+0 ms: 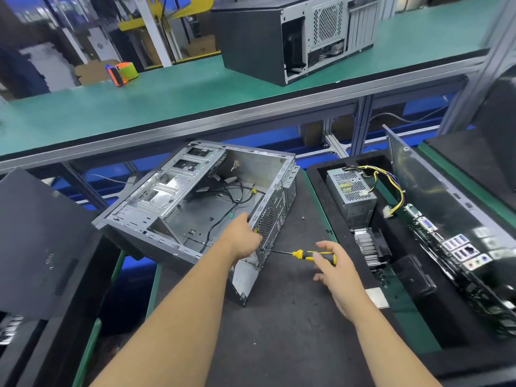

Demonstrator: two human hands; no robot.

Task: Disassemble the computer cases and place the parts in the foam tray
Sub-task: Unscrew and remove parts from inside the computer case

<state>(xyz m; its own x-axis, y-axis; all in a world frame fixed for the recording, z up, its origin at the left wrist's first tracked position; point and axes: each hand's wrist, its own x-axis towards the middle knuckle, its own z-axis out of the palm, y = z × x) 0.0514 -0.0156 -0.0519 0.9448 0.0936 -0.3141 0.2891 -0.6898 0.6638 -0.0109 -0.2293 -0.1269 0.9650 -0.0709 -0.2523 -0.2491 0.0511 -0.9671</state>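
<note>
Left hand (243, 238) grips the rear edge of the open case (195, 202), fingers curled over the metal beside the fan grille. Right hand (333, 263) pinches the screwdriver (304, 255) handle, lower fingers loosely spread; the tip touches the case's rear panel. Case lies on the dark mat (279, 331), left of the foam tray (321, 196) holding the power supply (350, 195) and board (446, 247).

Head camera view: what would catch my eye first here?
The gutted computer case lies open at centre, the left hand gripping its rear edge while the right hand holds a yellow screwdriver to it. To the right, the foam tray holds a power supply trailing coloured wires.
</note>
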